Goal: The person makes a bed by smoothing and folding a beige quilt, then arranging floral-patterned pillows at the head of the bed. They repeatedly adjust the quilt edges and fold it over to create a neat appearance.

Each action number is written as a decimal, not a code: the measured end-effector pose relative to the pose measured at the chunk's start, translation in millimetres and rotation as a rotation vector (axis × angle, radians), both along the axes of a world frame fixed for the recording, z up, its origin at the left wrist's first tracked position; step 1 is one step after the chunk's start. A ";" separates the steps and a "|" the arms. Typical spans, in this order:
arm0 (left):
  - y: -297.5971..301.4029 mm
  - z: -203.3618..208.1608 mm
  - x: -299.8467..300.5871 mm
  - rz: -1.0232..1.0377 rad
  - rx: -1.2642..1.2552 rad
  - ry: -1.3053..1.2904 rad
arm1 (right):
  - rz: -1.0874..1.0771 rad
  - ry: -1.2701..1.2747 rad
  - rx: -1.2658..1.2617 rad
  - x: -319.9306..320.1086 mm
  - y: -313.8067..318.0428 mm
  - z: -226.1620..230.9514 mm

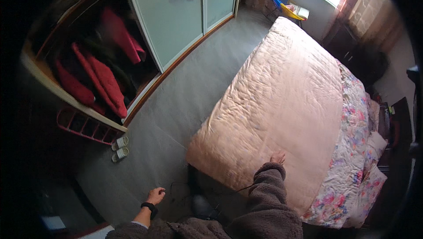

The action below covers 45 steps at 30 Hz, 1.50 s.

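My right hand (277, 157) lies on a pale pink quilted bedspread (282, 93), its fingers stretched out and pressed lightly on the cloth near the bed's close side. The bedspread covers most of the bed, smooth over the middle and wrinkled toward the left. Beyond its right edge shows a floral sheet (348, 151) in white, pink and blue. My left hand (156, 196) hangs over the grey floor, left of the bed, with loosely bent fingers and nothing visible in it. A black band (150, 209) circles that wrist.
Floral pillows (372, 186) rest at the bed's right end. A wardrobe with frosted sliding doors (172, 14) stands left, its open section holding red clothes (101, 80). Light slippers (120, 149) sit beside a pink rack (83, 126). A colourful chair (286, 9) stands below the window.
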State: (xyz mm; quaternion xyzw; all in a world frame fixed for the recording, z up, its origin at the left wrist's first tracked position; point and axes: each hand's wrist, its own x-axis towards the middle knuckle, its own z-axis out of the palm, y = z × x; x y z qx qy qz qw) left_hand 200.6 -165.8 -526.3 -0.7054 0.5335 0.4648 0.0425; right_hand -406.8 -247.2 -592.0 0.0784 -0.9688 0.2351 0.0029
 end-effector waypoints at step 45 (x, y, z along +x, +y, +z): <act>-967.3 -15.5 -216.6 -0.948 0.036 -0.088 | -0.320 -0.020 -0.022 116.6 -433.5 9.5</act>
